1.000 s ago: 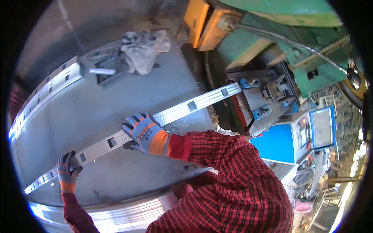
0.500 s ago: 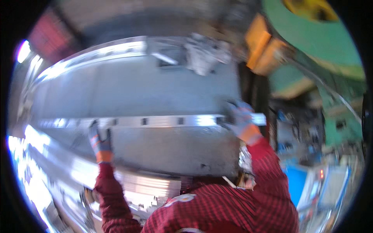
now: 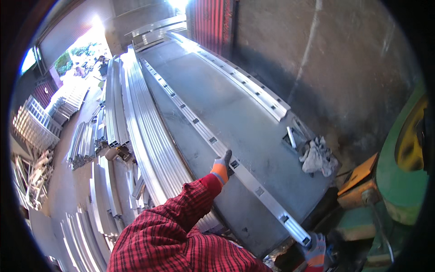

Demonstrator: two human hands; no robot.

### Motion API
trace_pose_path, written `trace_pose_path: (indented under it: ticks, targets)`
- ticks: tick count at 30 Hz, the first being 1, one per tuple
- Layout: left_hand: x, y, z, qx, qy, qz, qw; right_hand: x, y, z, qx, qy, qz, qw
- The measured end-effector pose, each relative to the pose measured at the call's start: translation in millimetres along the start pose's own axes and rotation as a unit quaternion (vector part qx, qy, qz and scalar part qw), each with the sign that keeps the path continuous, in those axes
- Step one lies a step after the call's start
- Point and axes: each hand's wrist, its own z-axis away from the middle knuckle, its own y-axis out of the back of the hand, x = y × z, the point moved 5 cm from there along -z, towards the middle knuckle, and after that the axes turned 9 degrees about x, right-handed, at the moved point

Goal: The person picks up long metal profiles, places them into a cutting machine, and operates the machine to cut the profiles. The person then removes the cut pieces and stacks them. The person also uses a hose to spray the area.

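Observation:
A long silvery metal bar (image 3: 248, 178) with rectangular holes along its face lies lengthwise on a grey sheet-topped table (image 3: 217, 106). My left hand (image 3: 220, 168), in a grey and orange work glove, is closed on the bar's left edge, about midway along the nearer half. At the near end of the bar is my right hand (image 3: 316, 252), gloved alike and touching or right beside that end. Its fingers are partly hidden and blurred, so their grip is unclear. Another holed bar (image 3: 253, 89) lies along the table's far right edge.
Long metal profiles (image 3: 149, 131) are stacked along the table's left side. A crumpled grey cloth (image 3: 317, 156) lies at its right corner. A green machine (image 3: 405, 181) with an orange block (image 3: 358, 177) stands at the right. More profiles (image 3: 84, 140) lie on the floor leftward.
My view has swung left along the table, so the bar now runs diagonally. My left hand, apart from the bar before, now grips it. My right hand has shifted to the bar's near end.

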Motion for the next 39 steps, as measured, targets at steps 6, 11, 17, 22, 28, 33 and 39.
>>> trace_pose_path:
  ticks: [6,11,17,22,28,33,39]
  targets:
    - [36,-57,31,-0.019,-0.072,-0.019,0.997,-33,58,-37,0.077,0.022,0.038,0.996]
    - [98,-97,-22,-0.074,-0.090,-0.010,0.993,-35,21,-100,0.111,0.047,0.009,0.993]
    - [190,-144,-145,-0.121,-0.119,0.003,0.985,-52,-34,-214,0.231,0.092,0.061,0.967]
    - [240,-178,-223,-0.144,-0.208,0.112,0.961,-71,-62,-288,0.209,0.088,0.089,0.970]
    - [265,-213,-274,-0.136,-0.251,0.108,0.952,-88,-88,-355,0.110,-0.022,0.096,0.989]
    - [284,-235,-305,-0.172,-0.257,0.141,0.940,-121,-105,-429,0.052,-0.062,0.033,0.996]
    - [322,-209,-362,-0.179,-0.435,0.037,0.882,-128,-135,-480,0.160,0.015,0.032,0.986]
